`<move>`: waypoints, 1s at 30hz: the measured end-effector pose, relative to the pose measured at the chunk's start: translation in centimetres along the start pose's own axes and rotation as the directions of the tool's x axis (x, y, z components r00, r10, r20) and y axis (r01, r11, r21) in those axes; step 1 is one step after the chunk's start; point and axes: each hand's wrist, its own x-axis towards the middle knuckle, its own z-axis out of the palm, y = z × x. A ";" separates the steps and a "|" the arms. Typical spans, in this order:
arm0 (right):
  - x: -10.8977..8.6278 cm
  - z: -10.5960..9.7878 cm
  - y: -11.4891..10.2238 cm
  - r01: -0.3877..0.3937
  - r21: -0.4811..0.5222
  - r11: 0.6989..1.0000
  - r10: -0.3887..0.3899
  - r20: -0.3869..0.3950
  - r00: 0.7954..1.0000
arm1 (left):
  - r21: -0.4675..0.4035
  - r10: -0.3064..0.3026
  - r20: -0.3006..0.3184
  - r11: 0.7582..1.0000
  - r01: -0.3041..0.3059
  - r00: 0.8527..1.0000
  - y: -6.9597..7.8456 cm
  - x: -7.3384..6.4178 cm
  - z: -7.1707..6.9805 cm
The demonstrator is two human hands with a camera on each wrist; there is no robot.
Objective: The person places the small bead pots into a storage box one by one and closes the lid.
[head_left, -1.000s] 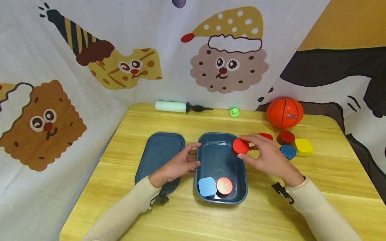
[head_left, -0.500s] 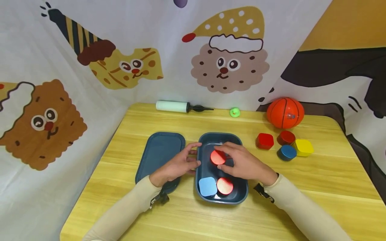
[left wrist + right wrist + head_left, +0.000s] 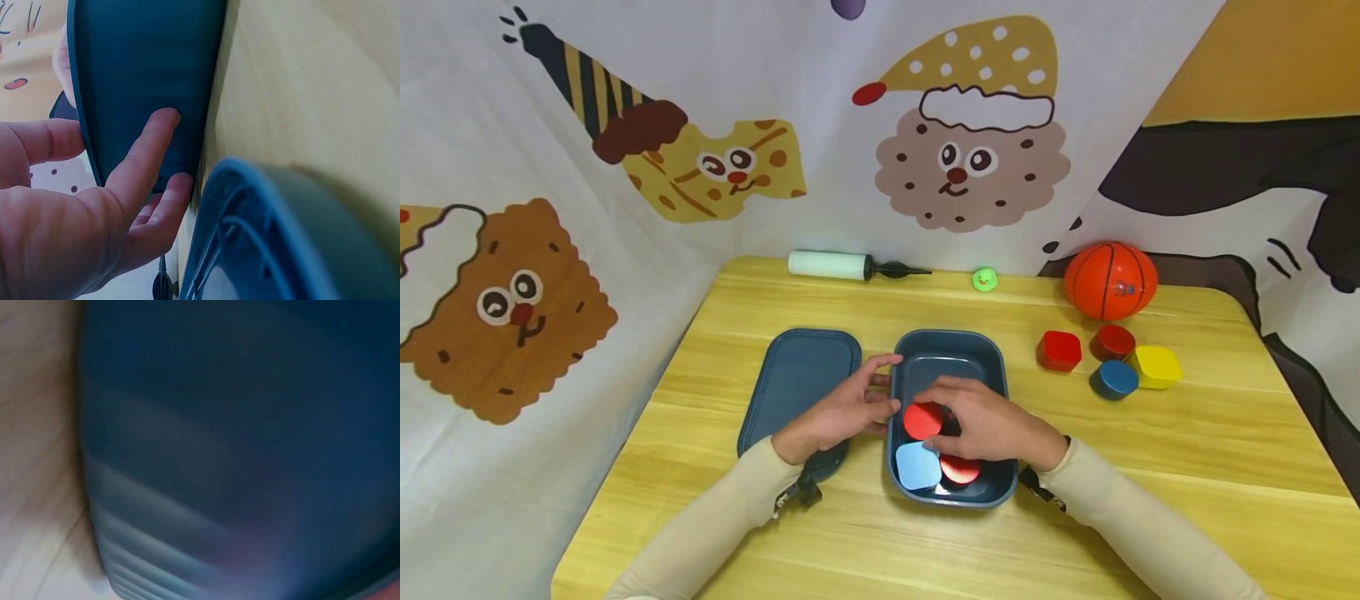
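Observation:
A dark blue rectangular box (image 3: pixel 946 367) stands on the table. My right hand (image 3: pixel 996 425) reaches inside it and pinches a red round block (image 3: pixel 921 422) between thumb and fingers. That block is just behind a light blue rounded-square block (image 3: pixel 918 467) in the box's near left corner. Beside the blue one is a second red round block (image 3: pixel 960 470), partly hidden by my hand. My left hand (image 3: pixel 842 410) touches the box's left side with extended fingers. In the left wrist view its fingertips lie against the outer wall (image 3: pixel 137 69). The right wrist view is blurred, mostly box wall.
Left of the box lies a matching dark blue lid (image 3: pixel 801 375), partly under my left forearm. To the right sit red blocks (image 3: pixel 1059 351), a blue block (image 3: pixel 1114 380) and a yellow block (image 3: pixel 1156 367). A basketball (image 3: pixel 1110 281), green duck (image 3: pixel 984 279) and hand pump (image 3: pixel 831 265) line the back.
My right hand has carried the red round block from the box's right rim inward, then down and toward me, up to the light blue block. My left hand has stayed in place.

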 end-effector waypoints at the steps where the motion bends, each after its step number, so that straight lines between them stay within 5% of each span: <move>1: 0.0 0.1 0.0 0.006 0.010 1.000 -0.006 0.005 1.000 | -0.001 0.000 0.002 1.000 0.000 1.000 0.0 0.0 0.0; 16: 0.1 -0.1 0.0 -0.003 0.077 0.997 0.001 0.017 1.000 | -0.009 -0.016 -0.001 1.000 0.016 1.000 0.2 0.0 0.2; 24: -0.6 -1.2 0.8 0.036 0.068 0.997 -0.029 -0.104 0.994 | 0.001 -0.020 -0.008 1.000 0.020 1.000 0.4 0.0 0.3; 30: -1.6 -2.5 1.4 -0.011 0.094 0.995 0.029 -0.193 0.981 | 0.005 -0.026 -0.022 1.000 0.026 0.999 0.3 -0.2 0.4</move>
